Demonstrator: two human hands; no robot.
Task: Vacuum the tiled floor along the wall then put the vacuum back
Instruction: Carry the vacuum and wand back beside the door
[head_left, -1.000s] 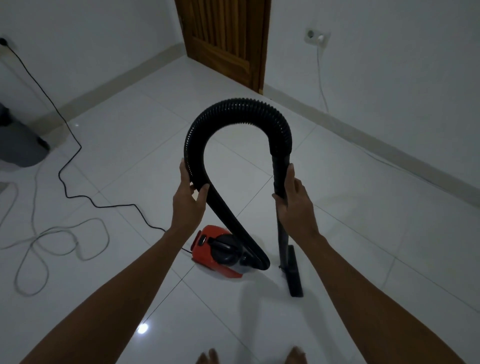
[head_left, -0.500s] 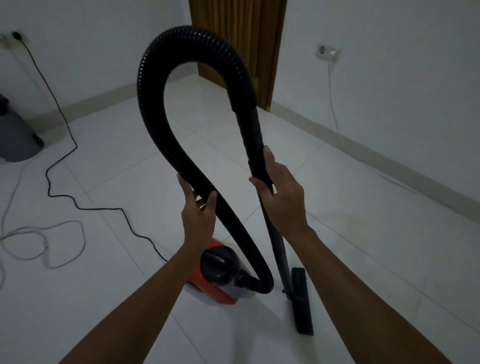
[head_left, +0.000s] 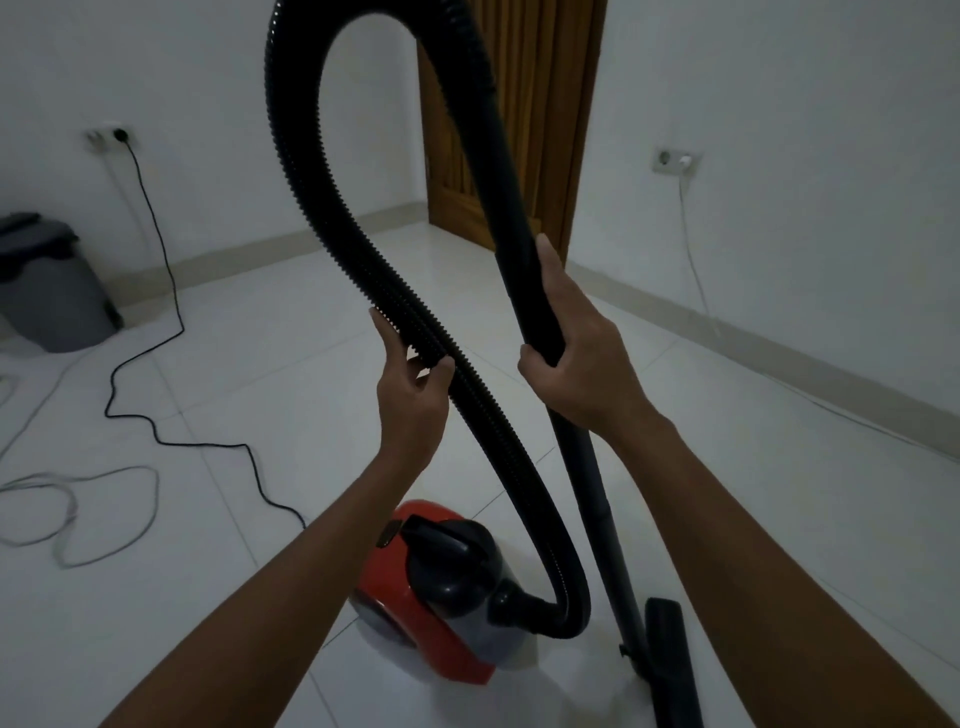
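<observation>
Fig.: head view, vacuum handling in a tiled room. My left hand (head_left: 413, 400) grips the ribbed black hose (head_left: 363, 260), fingers (head_left: 384, 332) and thumb curled round it partway down its left run. My right hand (head_left: 582, 364) is clamped on the smooth black wand (head_left: 514, 208), thumb lying up along the tube, fingers wrapped round its far side. Hose rises from the left hand, arches over at the top edge of view, and comes down into the wand, so both runs form a tall inverted U betw. the hands. Below the left hand the hose drops, curls under, and plugs into the red vacuum body (head_left: 441, 597), which sits on the white tiled floor (head_left: 260, 364) directly below my forearms. The wand continues down from the right hand to the floor nozzle (head_left: 667, 660), just right of the body; I cannot tell whether the nozzle touches the tiles.

Surroundings: black power cord (head_left: 156, 260) runs from the left wall socket (head_left: 109, 137) down and across the floor toward the vacuum. A grey cable (head_left: 104, 519) lies looped on the floor at left. Grey bin (head_left: 52, 291) stands against the left wall. Wooden door (head_left: 540, 130) in the far corner; second socket (head_left: 675, 162) on the right wall w/ a white cord hanging from it.
</observation>
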